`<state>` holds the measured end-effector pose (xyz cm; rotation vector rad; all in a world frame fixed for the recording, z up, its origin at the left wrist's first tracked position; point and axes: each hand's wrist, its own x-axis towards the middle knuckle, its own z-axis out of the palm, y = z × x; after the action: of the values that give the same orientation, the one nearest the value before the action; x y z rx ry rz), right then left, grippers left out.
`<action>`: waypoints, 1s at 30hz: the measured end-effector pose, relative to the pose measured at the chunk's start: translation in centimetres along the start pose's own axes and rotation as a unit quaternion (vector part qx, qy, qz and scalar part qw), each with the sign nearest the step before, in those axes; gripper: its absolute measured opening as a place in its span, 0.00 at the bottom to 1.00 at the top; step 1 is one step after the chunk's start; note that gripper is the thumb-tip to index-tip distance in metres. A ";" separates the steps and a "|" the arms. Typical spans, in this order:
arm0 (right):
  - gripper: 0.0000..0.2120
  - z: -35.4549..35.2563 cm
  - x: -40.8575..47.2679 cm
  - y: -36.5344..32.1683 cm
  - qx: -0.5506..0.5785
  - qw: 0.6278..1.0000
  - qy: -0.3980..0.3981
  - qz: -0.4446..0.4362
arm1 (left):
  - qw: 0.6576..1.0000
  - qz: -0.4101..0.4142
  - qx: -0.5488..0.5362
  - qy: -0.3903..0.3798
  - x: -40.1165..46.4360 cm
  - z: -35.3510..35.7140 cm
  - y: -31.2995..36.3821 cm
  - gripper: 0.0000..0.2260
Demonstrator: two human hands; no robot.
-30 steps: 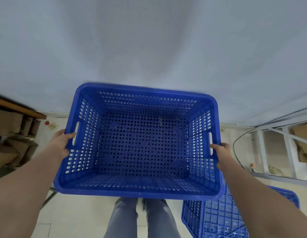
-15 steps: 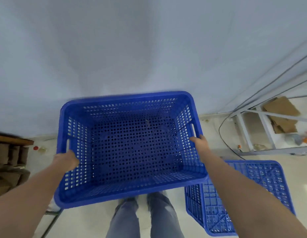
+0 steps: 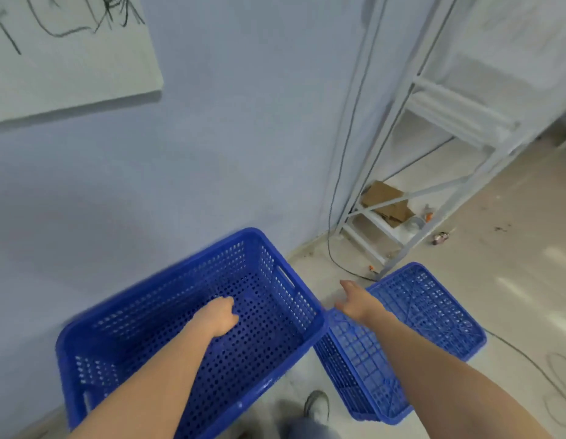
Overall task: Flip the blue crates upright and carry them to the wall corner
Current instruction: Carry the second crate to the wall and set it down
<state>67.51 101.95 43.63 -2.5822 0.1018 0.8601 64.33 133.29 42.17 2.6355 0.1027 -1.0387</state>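
Note:
An upright blue crate (image 3: 275, 280) stands on the floor against the blue-grey wall, its open top facing me. My left hand (image 3: 219, 315) hovers over its inside, fingers curled, holding nothing. A second blue crate (image 3: 433, 315) lies upside down on the floor just to the right, its ribbed bottom facing up. My right hand (image 3: 354, 299) reaches over the near corner of that overturned crate with fingers apart; whether it touches the crate is unclear.
A white metal rack (image 3: 433, 191) stands in the wall corner at the right, with cardboard (image 3: 386, 201) and small items on its bottom shelf. Black cables (image 3: 335, 217) run down the wall and across the floor. A white board (image 3: 69, 58) hangs upper left. My shoe (image 3: 316, 407) is below.
Both hands have let go of the upright crate, which now rests on the floor by the wall. My view has swung right and my right hand has moved over the overturned crate.

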 end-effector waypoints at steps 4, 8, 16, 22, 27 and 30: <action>0.32 -4.3 -3.9 5.8 0.042 0.996 0.065 0.032 | 0.998 0.050 0.036 0.024 -0.4 -3.2 6.4 0.21; 0.33 -7.7 -7.1 12.8 0.074 0.987 0.109 0.094 | 0.994 0.088 0.044 0.054 0.1 -6.0 14.3 0.21; 0.34 -10.7 -10.9 27.4 0.130 0.969 0.113 0.175 | 0.979 0.173 0.099 0.039 1.8 -1.7 32.4 0.23; 0.32 -9.1 -10.6 36.6 0.182 0.954 0.088 0.221 | 0.961 0.203 0.177 -0.057 3.9 7.3 41.8 0.21; 0.31 -5.5 -10.0 40.9 0.238 0.935 0.059 0.258 | 0.938 0.220 0.239 -0.121 6.4 11.7 45.1 0.12; 0.31 -3.2 -8.9 42.7 0.267 0.920 0.049 0.283 | 0.929 0.216 0.265 -0.143 9.6 13.3 46.9 0.13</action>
<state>53.74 61.19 35.74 -2.0804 1.0064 0.7453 70.89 84.21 38.42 2.7015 -0.8998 -1.4111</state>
